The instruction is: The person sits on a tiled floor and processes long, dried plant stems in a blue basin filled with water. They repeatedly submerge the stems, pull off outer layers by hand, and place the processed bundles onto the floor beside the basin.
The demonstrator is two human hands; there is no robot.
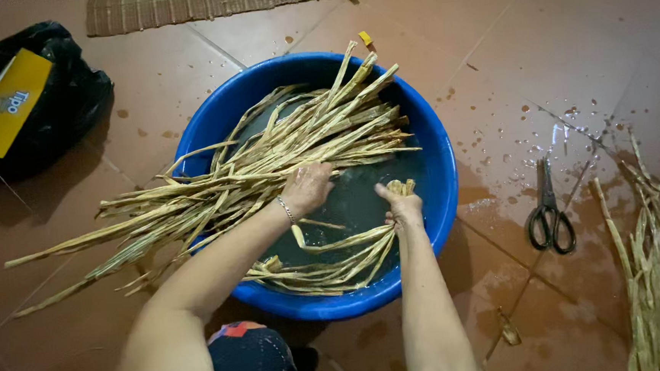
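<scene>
My right hand point(402, 206) pinches a folded strip bunch point(335, 263) at the basin's point(438, 202) five o'clock; my left hand point(307, 187) presses down the long strips point(216, 189). Best keep them submerged, bending gently.

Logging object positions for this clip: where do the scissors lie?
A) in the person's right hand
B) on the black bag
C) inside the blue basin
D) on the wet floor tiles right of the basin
D: the black-handled scissors lie on the wet floor tiles, to the right of the blue basin, apart from both hands.
</scene>
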